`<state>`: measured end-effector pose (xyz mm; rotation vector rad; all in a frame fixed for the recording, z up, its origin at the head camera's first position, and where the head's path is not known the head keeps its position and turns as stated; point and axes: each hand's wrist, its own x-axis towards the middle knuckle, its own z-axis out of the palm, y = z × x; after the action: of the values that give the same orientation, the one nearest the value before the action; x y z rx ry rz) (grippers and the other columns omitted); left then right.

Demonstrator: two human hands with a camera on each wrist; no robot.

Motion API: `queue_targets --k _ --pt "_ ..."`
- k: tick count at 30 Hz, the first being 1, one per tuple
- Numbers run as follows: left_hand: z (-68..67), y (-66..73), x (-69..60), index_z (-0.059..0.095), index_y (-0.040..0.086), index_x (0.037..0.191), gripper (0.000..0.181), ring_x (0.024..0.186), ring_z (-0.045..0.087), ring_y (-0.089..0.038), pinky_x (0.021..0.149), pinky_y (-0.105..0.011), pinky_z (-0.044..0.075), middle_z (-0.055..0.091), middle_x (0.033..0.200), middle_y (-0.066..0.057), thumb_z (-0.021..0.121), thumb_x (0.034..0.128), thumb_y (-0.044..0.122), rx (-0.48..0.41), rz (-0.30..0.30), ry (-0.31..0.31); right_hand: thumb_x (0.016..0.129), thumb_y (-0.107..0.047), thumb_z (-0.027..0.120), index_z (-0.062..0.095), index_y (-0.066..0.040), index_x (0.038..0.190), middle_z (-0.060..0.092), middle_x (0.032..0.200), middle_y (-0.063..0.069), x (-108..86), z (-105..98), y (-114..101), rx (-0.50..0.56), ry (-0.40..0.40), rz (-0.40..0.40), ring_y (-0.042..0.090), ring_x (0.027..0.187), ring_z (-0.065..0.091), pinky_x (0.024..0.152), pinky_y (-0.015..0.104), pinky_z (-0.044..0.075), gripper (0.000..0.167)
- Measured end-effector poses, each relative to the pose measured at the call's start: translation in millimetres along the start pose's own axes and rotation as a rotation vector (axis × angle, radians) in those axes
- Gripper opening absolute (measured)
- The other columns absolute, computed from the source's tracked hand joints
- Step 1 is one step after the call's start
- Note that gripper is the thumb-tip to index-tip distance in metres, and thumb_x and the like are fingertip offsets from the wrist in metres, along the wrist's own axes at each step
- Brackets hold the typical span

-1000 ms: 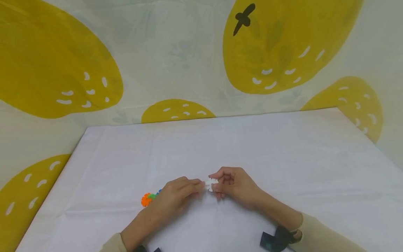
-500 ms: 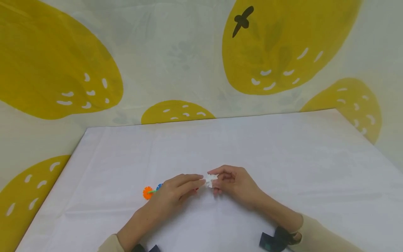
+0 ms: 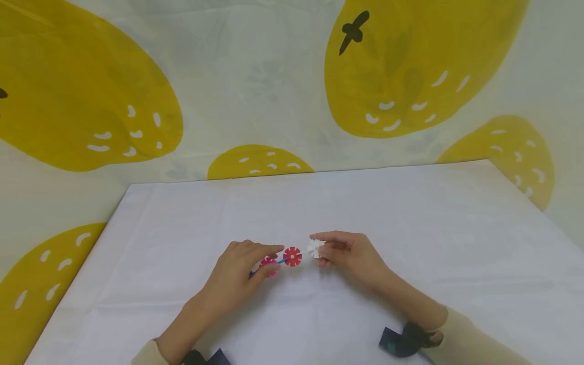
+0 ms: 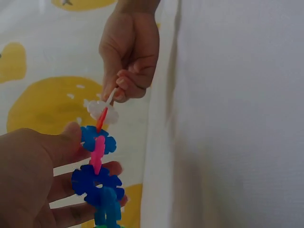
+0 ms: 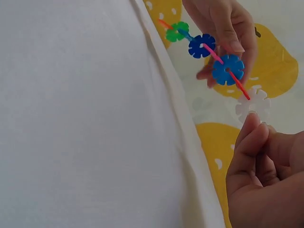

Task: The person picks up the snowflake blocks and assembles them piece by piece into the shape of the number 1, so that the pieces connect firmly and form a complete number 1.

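Note:
A chain of slotted snowflake discs runs between the two hands. In the right wrist view it shows a green disc [image 5: 177, 31], a dark blue disc [image 5: 202, 46], a blue disc [image 5: 228, 70] and a translucent white disc [image 5: 253, 103]. A red disc [image 3: 292, 256] and a pink disc [image 3: 268, 266] face the head camera. My left hand [image 3: 239, 266] curls round the chain, thumb by the blue disc and fingers behind. My right hand [image 3: 353, 254] pinches the white end, where a second white piece [image 4: 112, 96] stands edge-on.
A white cloth [image 3: 347, 208] covers the table under both hands. Behind it hangs a pale backdrop with large yellow fruit shapes [image 3: 420, 66]. Dark wrist camera mounts [image 3: 403, 342] sit at both wrists.
My left hand has shifted back from the white discs along the chain, uncovering the red and pink discs. The right hand has moved slightly up and right. The orange end is now hidden in the head view.

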<state>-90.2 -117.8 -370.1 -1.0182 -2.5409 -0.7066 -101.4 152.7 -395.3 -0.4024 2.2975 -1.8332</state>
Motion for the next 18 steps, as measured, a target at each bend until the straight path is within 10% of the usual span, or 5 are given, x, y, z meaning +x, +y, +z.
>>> queue_targets --k 11,18 --pt "-15.7 -1.6 2.2 0.069 0.018 0.116 0.030 0.076 0.058 -0.006 0.057 -0.023 0.049 0.066 0.089 0.015 0.071 0.0870 0.010 -0.328 -0.232 -0.186 0.091 -0.011 0.066 0.066 -0.017 0.123 0.067 0.089 0.013 0.9 -6 -7 0.031 0.030 0.043 0.028 0.080 0.067 0.076 0.031 0.055 0.032" --pt "-22.8 -0.2 3.0 0.071 0.020 0.110 0.021 0.078 0.064 -0.012 0.069 -0.028 0.052 0.069 0.093 0.010 0.068 0.0898 0.018 -0.560 -0.384 -0.227 0.092 -0.015 0.066 0.065 -0.015 0.125 0.066 0.092 0.014 1.3 -10 -11 0.041 0.033 0.065 0.029 0.083 0.066 0.078 0.032 0.055 0.033"
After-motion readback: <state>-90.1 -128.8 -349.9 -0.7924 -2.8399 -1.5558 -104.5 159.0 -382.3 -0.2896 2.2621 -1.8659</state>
